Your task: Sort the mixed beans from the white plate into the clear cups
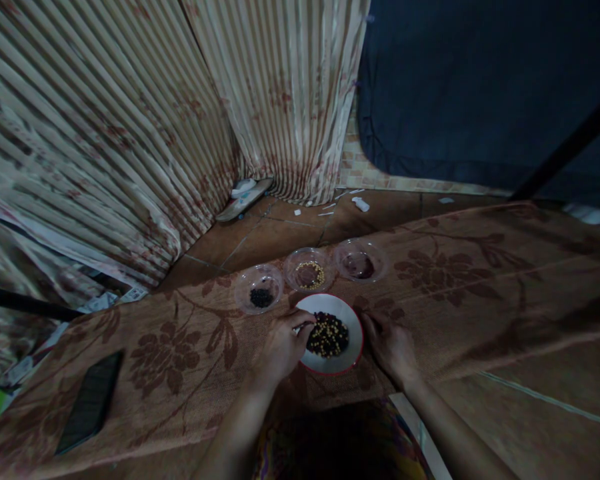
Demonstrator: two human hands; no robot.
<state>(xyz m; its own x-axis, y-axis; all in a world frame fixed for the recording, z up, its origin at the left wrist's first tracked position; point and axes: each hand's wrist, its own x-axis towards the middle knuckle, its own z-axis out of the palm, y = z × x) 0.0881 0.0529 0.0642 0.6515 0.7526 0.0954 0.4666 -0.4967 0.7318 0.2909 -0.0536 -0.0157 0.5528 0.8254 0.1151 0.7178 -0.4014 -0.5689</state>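
Note:
A white plate with a red rim holds a mix of dark beans and yellow kernels. My left hand reaches over its left rim, thumb and forefinger pinched together at the edge of the pile; whatever lies between them is too small to make out. Beside the right rim, my right hand rests on the cloth with loosely bent fingers and nothing visible in them. Behind the plate stand three clear bowls: one with black beans, one with yellow kernels, one with dark red beans.
A brown flowered cloth covers the long low table. On its left lies a black phone. Beyond are striped curtains, a slipper and white scraps on the tiled floor, and a dark blue cover.

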